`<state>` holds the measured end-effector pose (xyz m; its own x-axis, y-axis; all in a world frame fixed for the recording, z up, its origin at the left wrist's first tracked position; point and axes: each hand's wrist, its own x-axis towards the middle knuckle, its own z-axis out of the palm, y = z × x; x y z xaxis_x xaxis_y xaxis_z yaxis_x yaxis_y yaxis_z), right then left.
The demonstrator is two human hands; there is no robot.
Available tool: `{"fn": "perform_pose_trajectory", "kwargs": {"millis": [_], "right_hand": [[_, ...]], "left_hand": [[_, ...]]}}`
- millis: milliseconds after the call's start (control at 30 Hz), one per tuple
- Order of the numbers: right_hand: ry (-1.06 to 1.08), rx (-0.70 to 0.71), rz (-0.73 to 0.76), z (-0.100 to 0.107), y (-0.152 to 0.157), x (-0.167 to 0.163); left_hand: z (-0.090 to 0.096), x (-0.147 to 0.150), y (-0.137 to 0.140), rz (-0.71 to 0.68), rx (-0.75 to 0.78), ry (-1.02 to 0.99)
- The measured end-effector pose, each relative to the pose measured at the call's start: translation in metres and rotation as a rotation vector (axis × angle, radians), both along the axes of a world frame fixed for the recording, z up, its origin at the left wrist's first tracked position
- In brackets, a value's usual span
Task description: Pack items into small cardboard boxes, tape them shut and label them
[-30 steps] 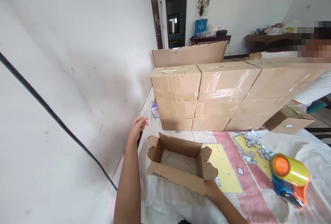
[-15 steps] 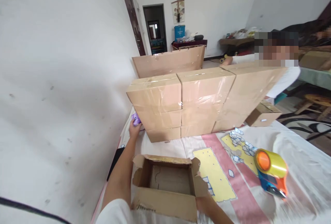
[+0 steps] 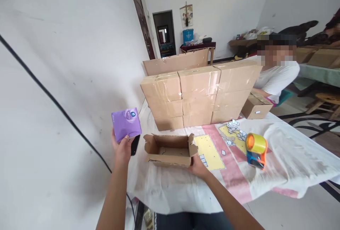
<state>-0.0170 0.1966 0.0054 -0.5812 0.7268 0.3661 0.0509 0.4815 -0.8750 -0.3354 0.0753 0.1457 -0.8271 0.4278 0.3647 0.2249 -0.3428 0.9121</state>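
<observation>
My left hand grips a purple packet with a round dark-blue mark on its face, held up left of an open cardboard box. The box stands on the cloth-covered table with its top flaps spread, and I see only bare cardboard and a thin dark line inside. My right hand holds the box at its near right corner; part of the fingers is hidden behind it. Below the packet lies a black flat object, partly covered by my left hand.
Taped cardboard boxes are stacked across the table's far side. A tape dispenser with yellow tape stands at right, near a smaller closed box. A person in a white top sits beyond. A black cable crosses the wall at left.
The purple packet has come from beside the stacked boxes toward me, raised in my left hand. My right hand stays at the box's right side. The camera view has shifted.
</observation>
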Motion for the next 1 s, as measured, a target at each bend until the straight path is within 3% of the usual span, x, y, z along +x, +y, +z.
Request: {"fn": "perform_pose_trajectory", "kwargs": {"millis": [67, 133, 233, 300, 367, 467, 567, 633, 700, 833, 1000], "right_hand": [[0.078, 0.024, -0.038, 0.011, -0.007, 0.015], [0.202, 0.081, -0.188, 0.031, -0.018, 0.029], [0.308, 0.140, -0.304, 0.083, -0.044, 0.038], [0.284, 0.106, -0.092, 0.123, -0.061, 0.032], [0.238, 0.043, 0.111, 0.158, -0.071, 0.021], [0.192, -0.014, 0.167, 0.187, -0.064, 0.008], [0.181, 0.021, 0.247, 0.193, -0.038, 0.002], [0.105, 0.059, 0.409, 0.192, -0.019, -0.003], [-0.075, 0.084, 0.586, 0.187, -0.005, -0.014], [-0.417, 0.126, 0.739, 0.177, 0.006, -0.049], [-0.515, 0.349, 0.643, 0.170, 0.015, -0.082]], "left_hand": [[0.012, 0.033, -0.017, 0.003, 0.018, 0.019], [0.015, 0.069, -0.029, 0.045, 0.018, 0.042], [0.004, 0.130, -0.040, 0.193, -0.011, 0.157], [-0.012, 0.171, -0.042, 0.263, -0.067, 0.321], [-0.029, 0.202, -0.042, 0.192, -0.083, 0.483], [-0.048, 0.211, -0.044, 0.012, -0.064, 0.677], [-0.052, 0.178, -0.049, -0.095, -0.248, 0.850], [-0.051, 0.150, -0.053, -0.123, -0.465, 0.988], [-0.054, 0.131, -0.057, -0.140, -0.585, 1.078], [-0.074, 0.127, -0.067, -0.150, -0.558, 1.100], [-0.104, 0.141, -0.087, -0.129, -0.469, 1.101]]}}
